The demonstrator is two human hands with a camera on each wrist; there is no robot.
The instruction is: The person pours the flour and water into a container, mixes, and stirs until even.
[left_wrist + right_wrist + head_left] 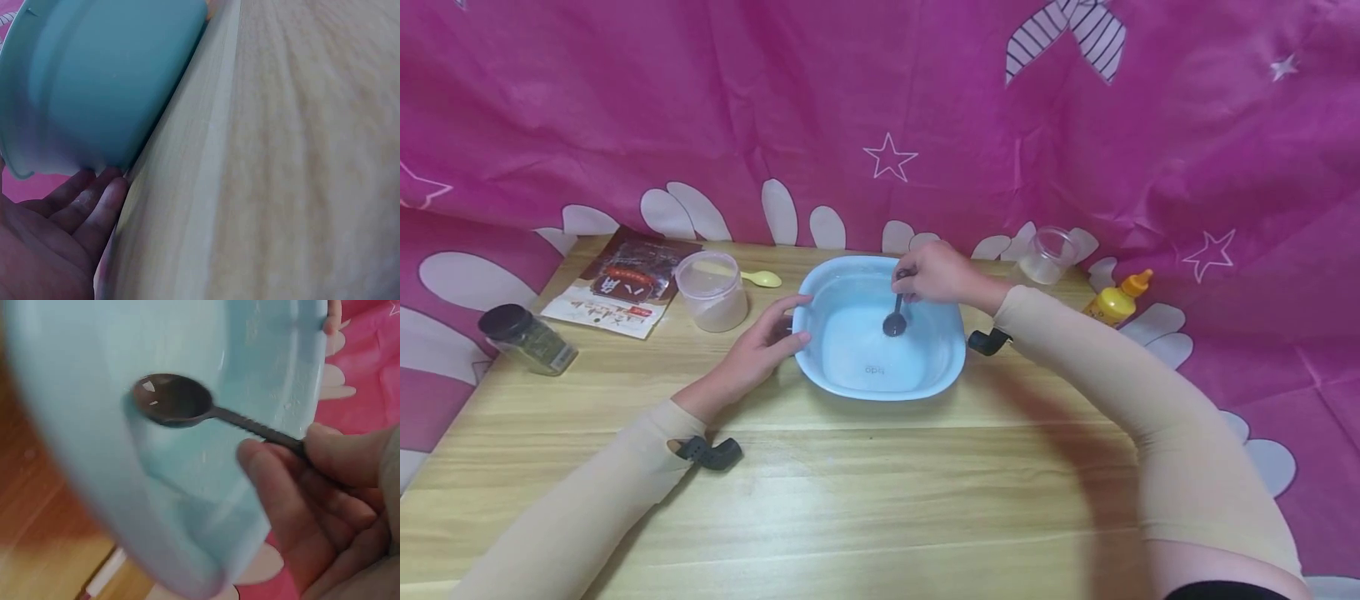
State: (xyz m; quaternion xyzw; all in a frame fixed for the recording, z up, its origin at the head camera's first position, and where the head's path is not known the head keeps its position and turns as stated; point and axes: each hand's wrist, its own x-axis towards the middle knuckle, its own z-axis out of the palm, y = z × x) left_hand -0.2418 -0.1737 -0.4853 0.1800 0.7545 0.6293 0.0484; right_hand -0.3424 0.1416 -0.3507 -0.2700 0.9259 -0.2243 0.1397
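A light blue plastic basin (880,387) stands on the wooden table. My right hand (936,273) pinches the handle of a small dark measuring spoon (894,323) between thumb and fingers, above the basin's inside. In the right wrist view the spoon's bowl (173,400) faces up, with shiny reflections like clear liquid in it. My left hand (760,340) rests at the basin's left side, thumb and forefinger at the rim. In the left wrist view its other fingers (100,203) reach fairly straight against the outer wall. Whether the basin holds water is hard to tell.
Left of the basin stand a clear tub of white powder (711,292), a yellow spoon (762,278), a brown-and-white packet (625,283) and a black-lidded spice jar (529,340). Behind my right arm are a clear cup (1047,255) and a yellow bottle (1116,302). A pink curtain (820,108) hangs behind.
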